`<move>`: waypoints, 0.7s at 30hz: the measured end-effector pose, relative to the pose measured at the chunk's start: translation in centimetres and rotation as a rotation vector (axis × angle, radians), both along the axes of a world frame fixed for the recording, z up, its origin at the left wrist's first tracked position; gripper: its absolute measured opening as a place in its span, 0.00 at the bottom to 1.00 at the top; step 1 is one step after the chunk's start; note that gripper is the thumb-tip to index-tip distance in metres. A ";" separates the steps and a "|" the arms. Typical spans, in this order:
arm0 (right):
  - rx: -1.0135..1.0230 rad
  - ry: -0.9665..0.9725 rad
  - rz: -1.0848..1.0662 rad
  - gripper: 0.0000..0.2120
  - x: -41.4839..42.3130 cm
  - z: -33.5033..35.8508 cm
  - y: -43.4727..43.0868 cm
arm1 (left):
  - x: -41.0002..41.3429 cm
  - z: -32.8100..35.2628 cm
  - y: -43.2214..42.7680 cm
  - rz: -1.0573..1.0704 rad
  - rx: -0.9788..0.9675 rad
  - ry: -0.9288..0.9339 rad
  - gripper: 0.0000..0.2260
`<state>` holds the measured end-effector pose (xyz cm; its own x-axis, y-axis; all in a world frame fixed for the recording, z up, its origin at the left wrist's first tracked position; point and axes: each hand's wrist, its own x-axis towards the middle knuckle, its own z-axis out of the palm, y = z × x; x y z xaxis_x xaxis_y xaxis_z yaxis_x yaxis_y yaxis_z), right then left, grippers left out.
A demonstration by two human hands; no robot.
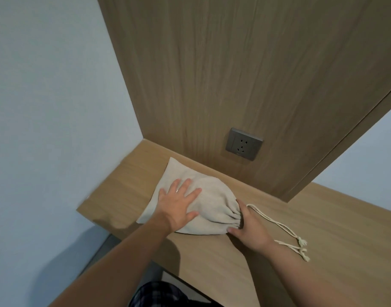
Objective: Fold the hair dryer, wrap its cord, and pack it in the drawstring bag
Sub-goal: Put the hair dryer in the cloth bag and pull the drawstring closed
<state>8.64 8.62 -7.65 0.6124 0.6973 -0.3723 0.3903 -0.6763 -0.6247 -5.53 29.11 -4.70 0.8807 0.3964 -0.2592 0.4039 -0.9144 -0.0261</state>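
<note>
Currently, the drawstring bag (209, 206) is being kept flat on the wooden desk (312, 220), near the far left corner, with its gathered mouth turned to the right. The beige cloth is bulging in the middle, though whatever is filling it is being hidden by the fabric. The left hand (179, 201) is being pressed on the bag's left half, palm down and fingers spread wide, with nothing being grasped. The right hand (248, 227) is being curled around the cinched mouth, the thumb lying on the near side and the fingers on the far side, so the gathered neck is being gripped. The cream cord (281, 229) is being left slack on the desk to the right of that hand, its knotted ends lying toward the near right. A grey wall socket (244, 144) is being shown on the upright wooden panel (223, 74) just beyond the bag. A pale wall (46, 96) is being seen at the left, and checked fabric (159, 295) at the near edge.
</note>
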 end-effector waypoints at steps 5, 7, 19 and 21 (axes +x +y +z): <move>-0.017 -0.093 0.043 0.35 1.5 0.6 4.7 | 0.1 0.8 1.4 0.195 0.033 0.011 0.31; -0.012 -0.121 0.055 0.33 2.0 1.3 7.7 | -0.5 0.9 2.2 0.263 0.059 0.017 0.33; -0.225 -0.160 0.369 0.43 4.8 1.4 17.8 | -4.0 -0.5 4.5 0.242 -0.051 0.021 0.44; -0.255 -0.175 0.416 0.44 5.8 1.3 18.0 | -3.8 -0.8 4.2 0.199 0.002 0.026 0.44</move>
